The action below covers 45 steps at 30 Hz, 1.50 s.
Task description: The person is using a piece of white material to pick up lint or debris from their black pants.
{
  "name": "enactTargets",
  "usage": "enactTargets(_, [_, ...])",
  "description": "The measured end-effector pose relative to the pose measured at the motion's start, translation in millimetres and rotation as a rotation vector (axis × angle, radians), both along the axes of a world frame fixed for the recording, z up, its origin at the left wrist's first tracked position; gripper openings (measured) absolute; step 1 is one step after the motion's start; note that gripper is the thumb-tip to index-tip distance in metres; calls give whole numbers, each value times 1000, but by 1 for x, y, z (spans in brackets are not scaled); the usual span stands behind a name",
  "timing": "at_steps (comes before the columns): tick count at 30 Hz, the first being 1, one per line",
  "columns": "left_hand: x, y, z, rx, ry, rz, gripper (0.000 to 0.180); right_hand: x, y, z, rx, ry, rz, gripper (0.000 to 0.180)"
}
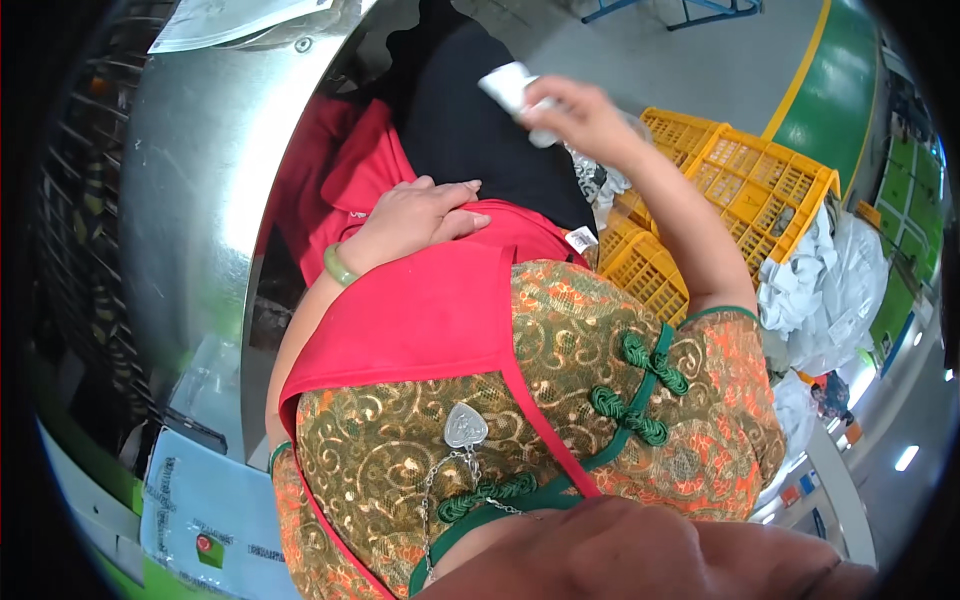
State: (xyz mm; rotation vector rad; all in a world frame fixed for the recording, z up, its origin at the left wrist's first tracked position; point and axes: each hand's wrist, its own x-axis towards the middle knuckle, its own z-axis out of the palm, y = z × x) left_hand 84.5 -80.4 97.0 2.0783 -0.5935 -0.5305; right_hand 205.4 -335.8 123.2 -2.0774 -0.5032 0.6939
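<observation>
My left hand [420, 215], with a pale green bangle [339, 265] at its wrist, lies flat on the red apron [410, 335] over my lap. Its fingers are stretched out, and nothing shows in them. Raised out to the right, beside my dark trouser leg [470, 120], my right hand [580, 115] is closed on a small white piece [507, 87]. It looks soft, like folded cloth or paper, but motion blurs it and I cannot tell which. Part of it sticks out past the fingertips.
Yellow plastic crates [765, 175] stand at my right. Near them is a clear plastic bag [840, 290] with white cloth pieces [795, 285]. A shiny metal surface [215, 130] curves along my left. Light blue packets [215, 510] lie at lower left. Blue metal legs [715, 15] stand far off.
</observation>
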Motion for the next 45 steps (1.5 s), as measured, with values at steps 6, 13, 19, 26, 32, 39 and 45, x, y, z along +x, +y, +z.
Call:
enactTargets(6, [0,3,13,-39,67,6,38,40,-50,-81,-751,-404,150,23])
enactTargets(13, [-8,25,26,7,193,97,35,41,-91,-31,-201,89,-334,20])
enactTargets(19, [-14,32,33,17,231,113,34,-40,-7,30,-15,238,81,17])
enactTargets(26, [-4,34,33,61,394,72,44,-19,-88,-74,-510,-74,-307,19])
enactTargets(32, [23,11,25,175,292,127,51,-9,-77,-73,-131,129,-467,21])
enactTargets(39, [34,-19,20,-40,-433,204,66,-23,12,-41,232,56,-177,23])
enactTargets(45, [33,-20,1,158,-309,17,25,-30,-13,-44,263,408,-419,33])
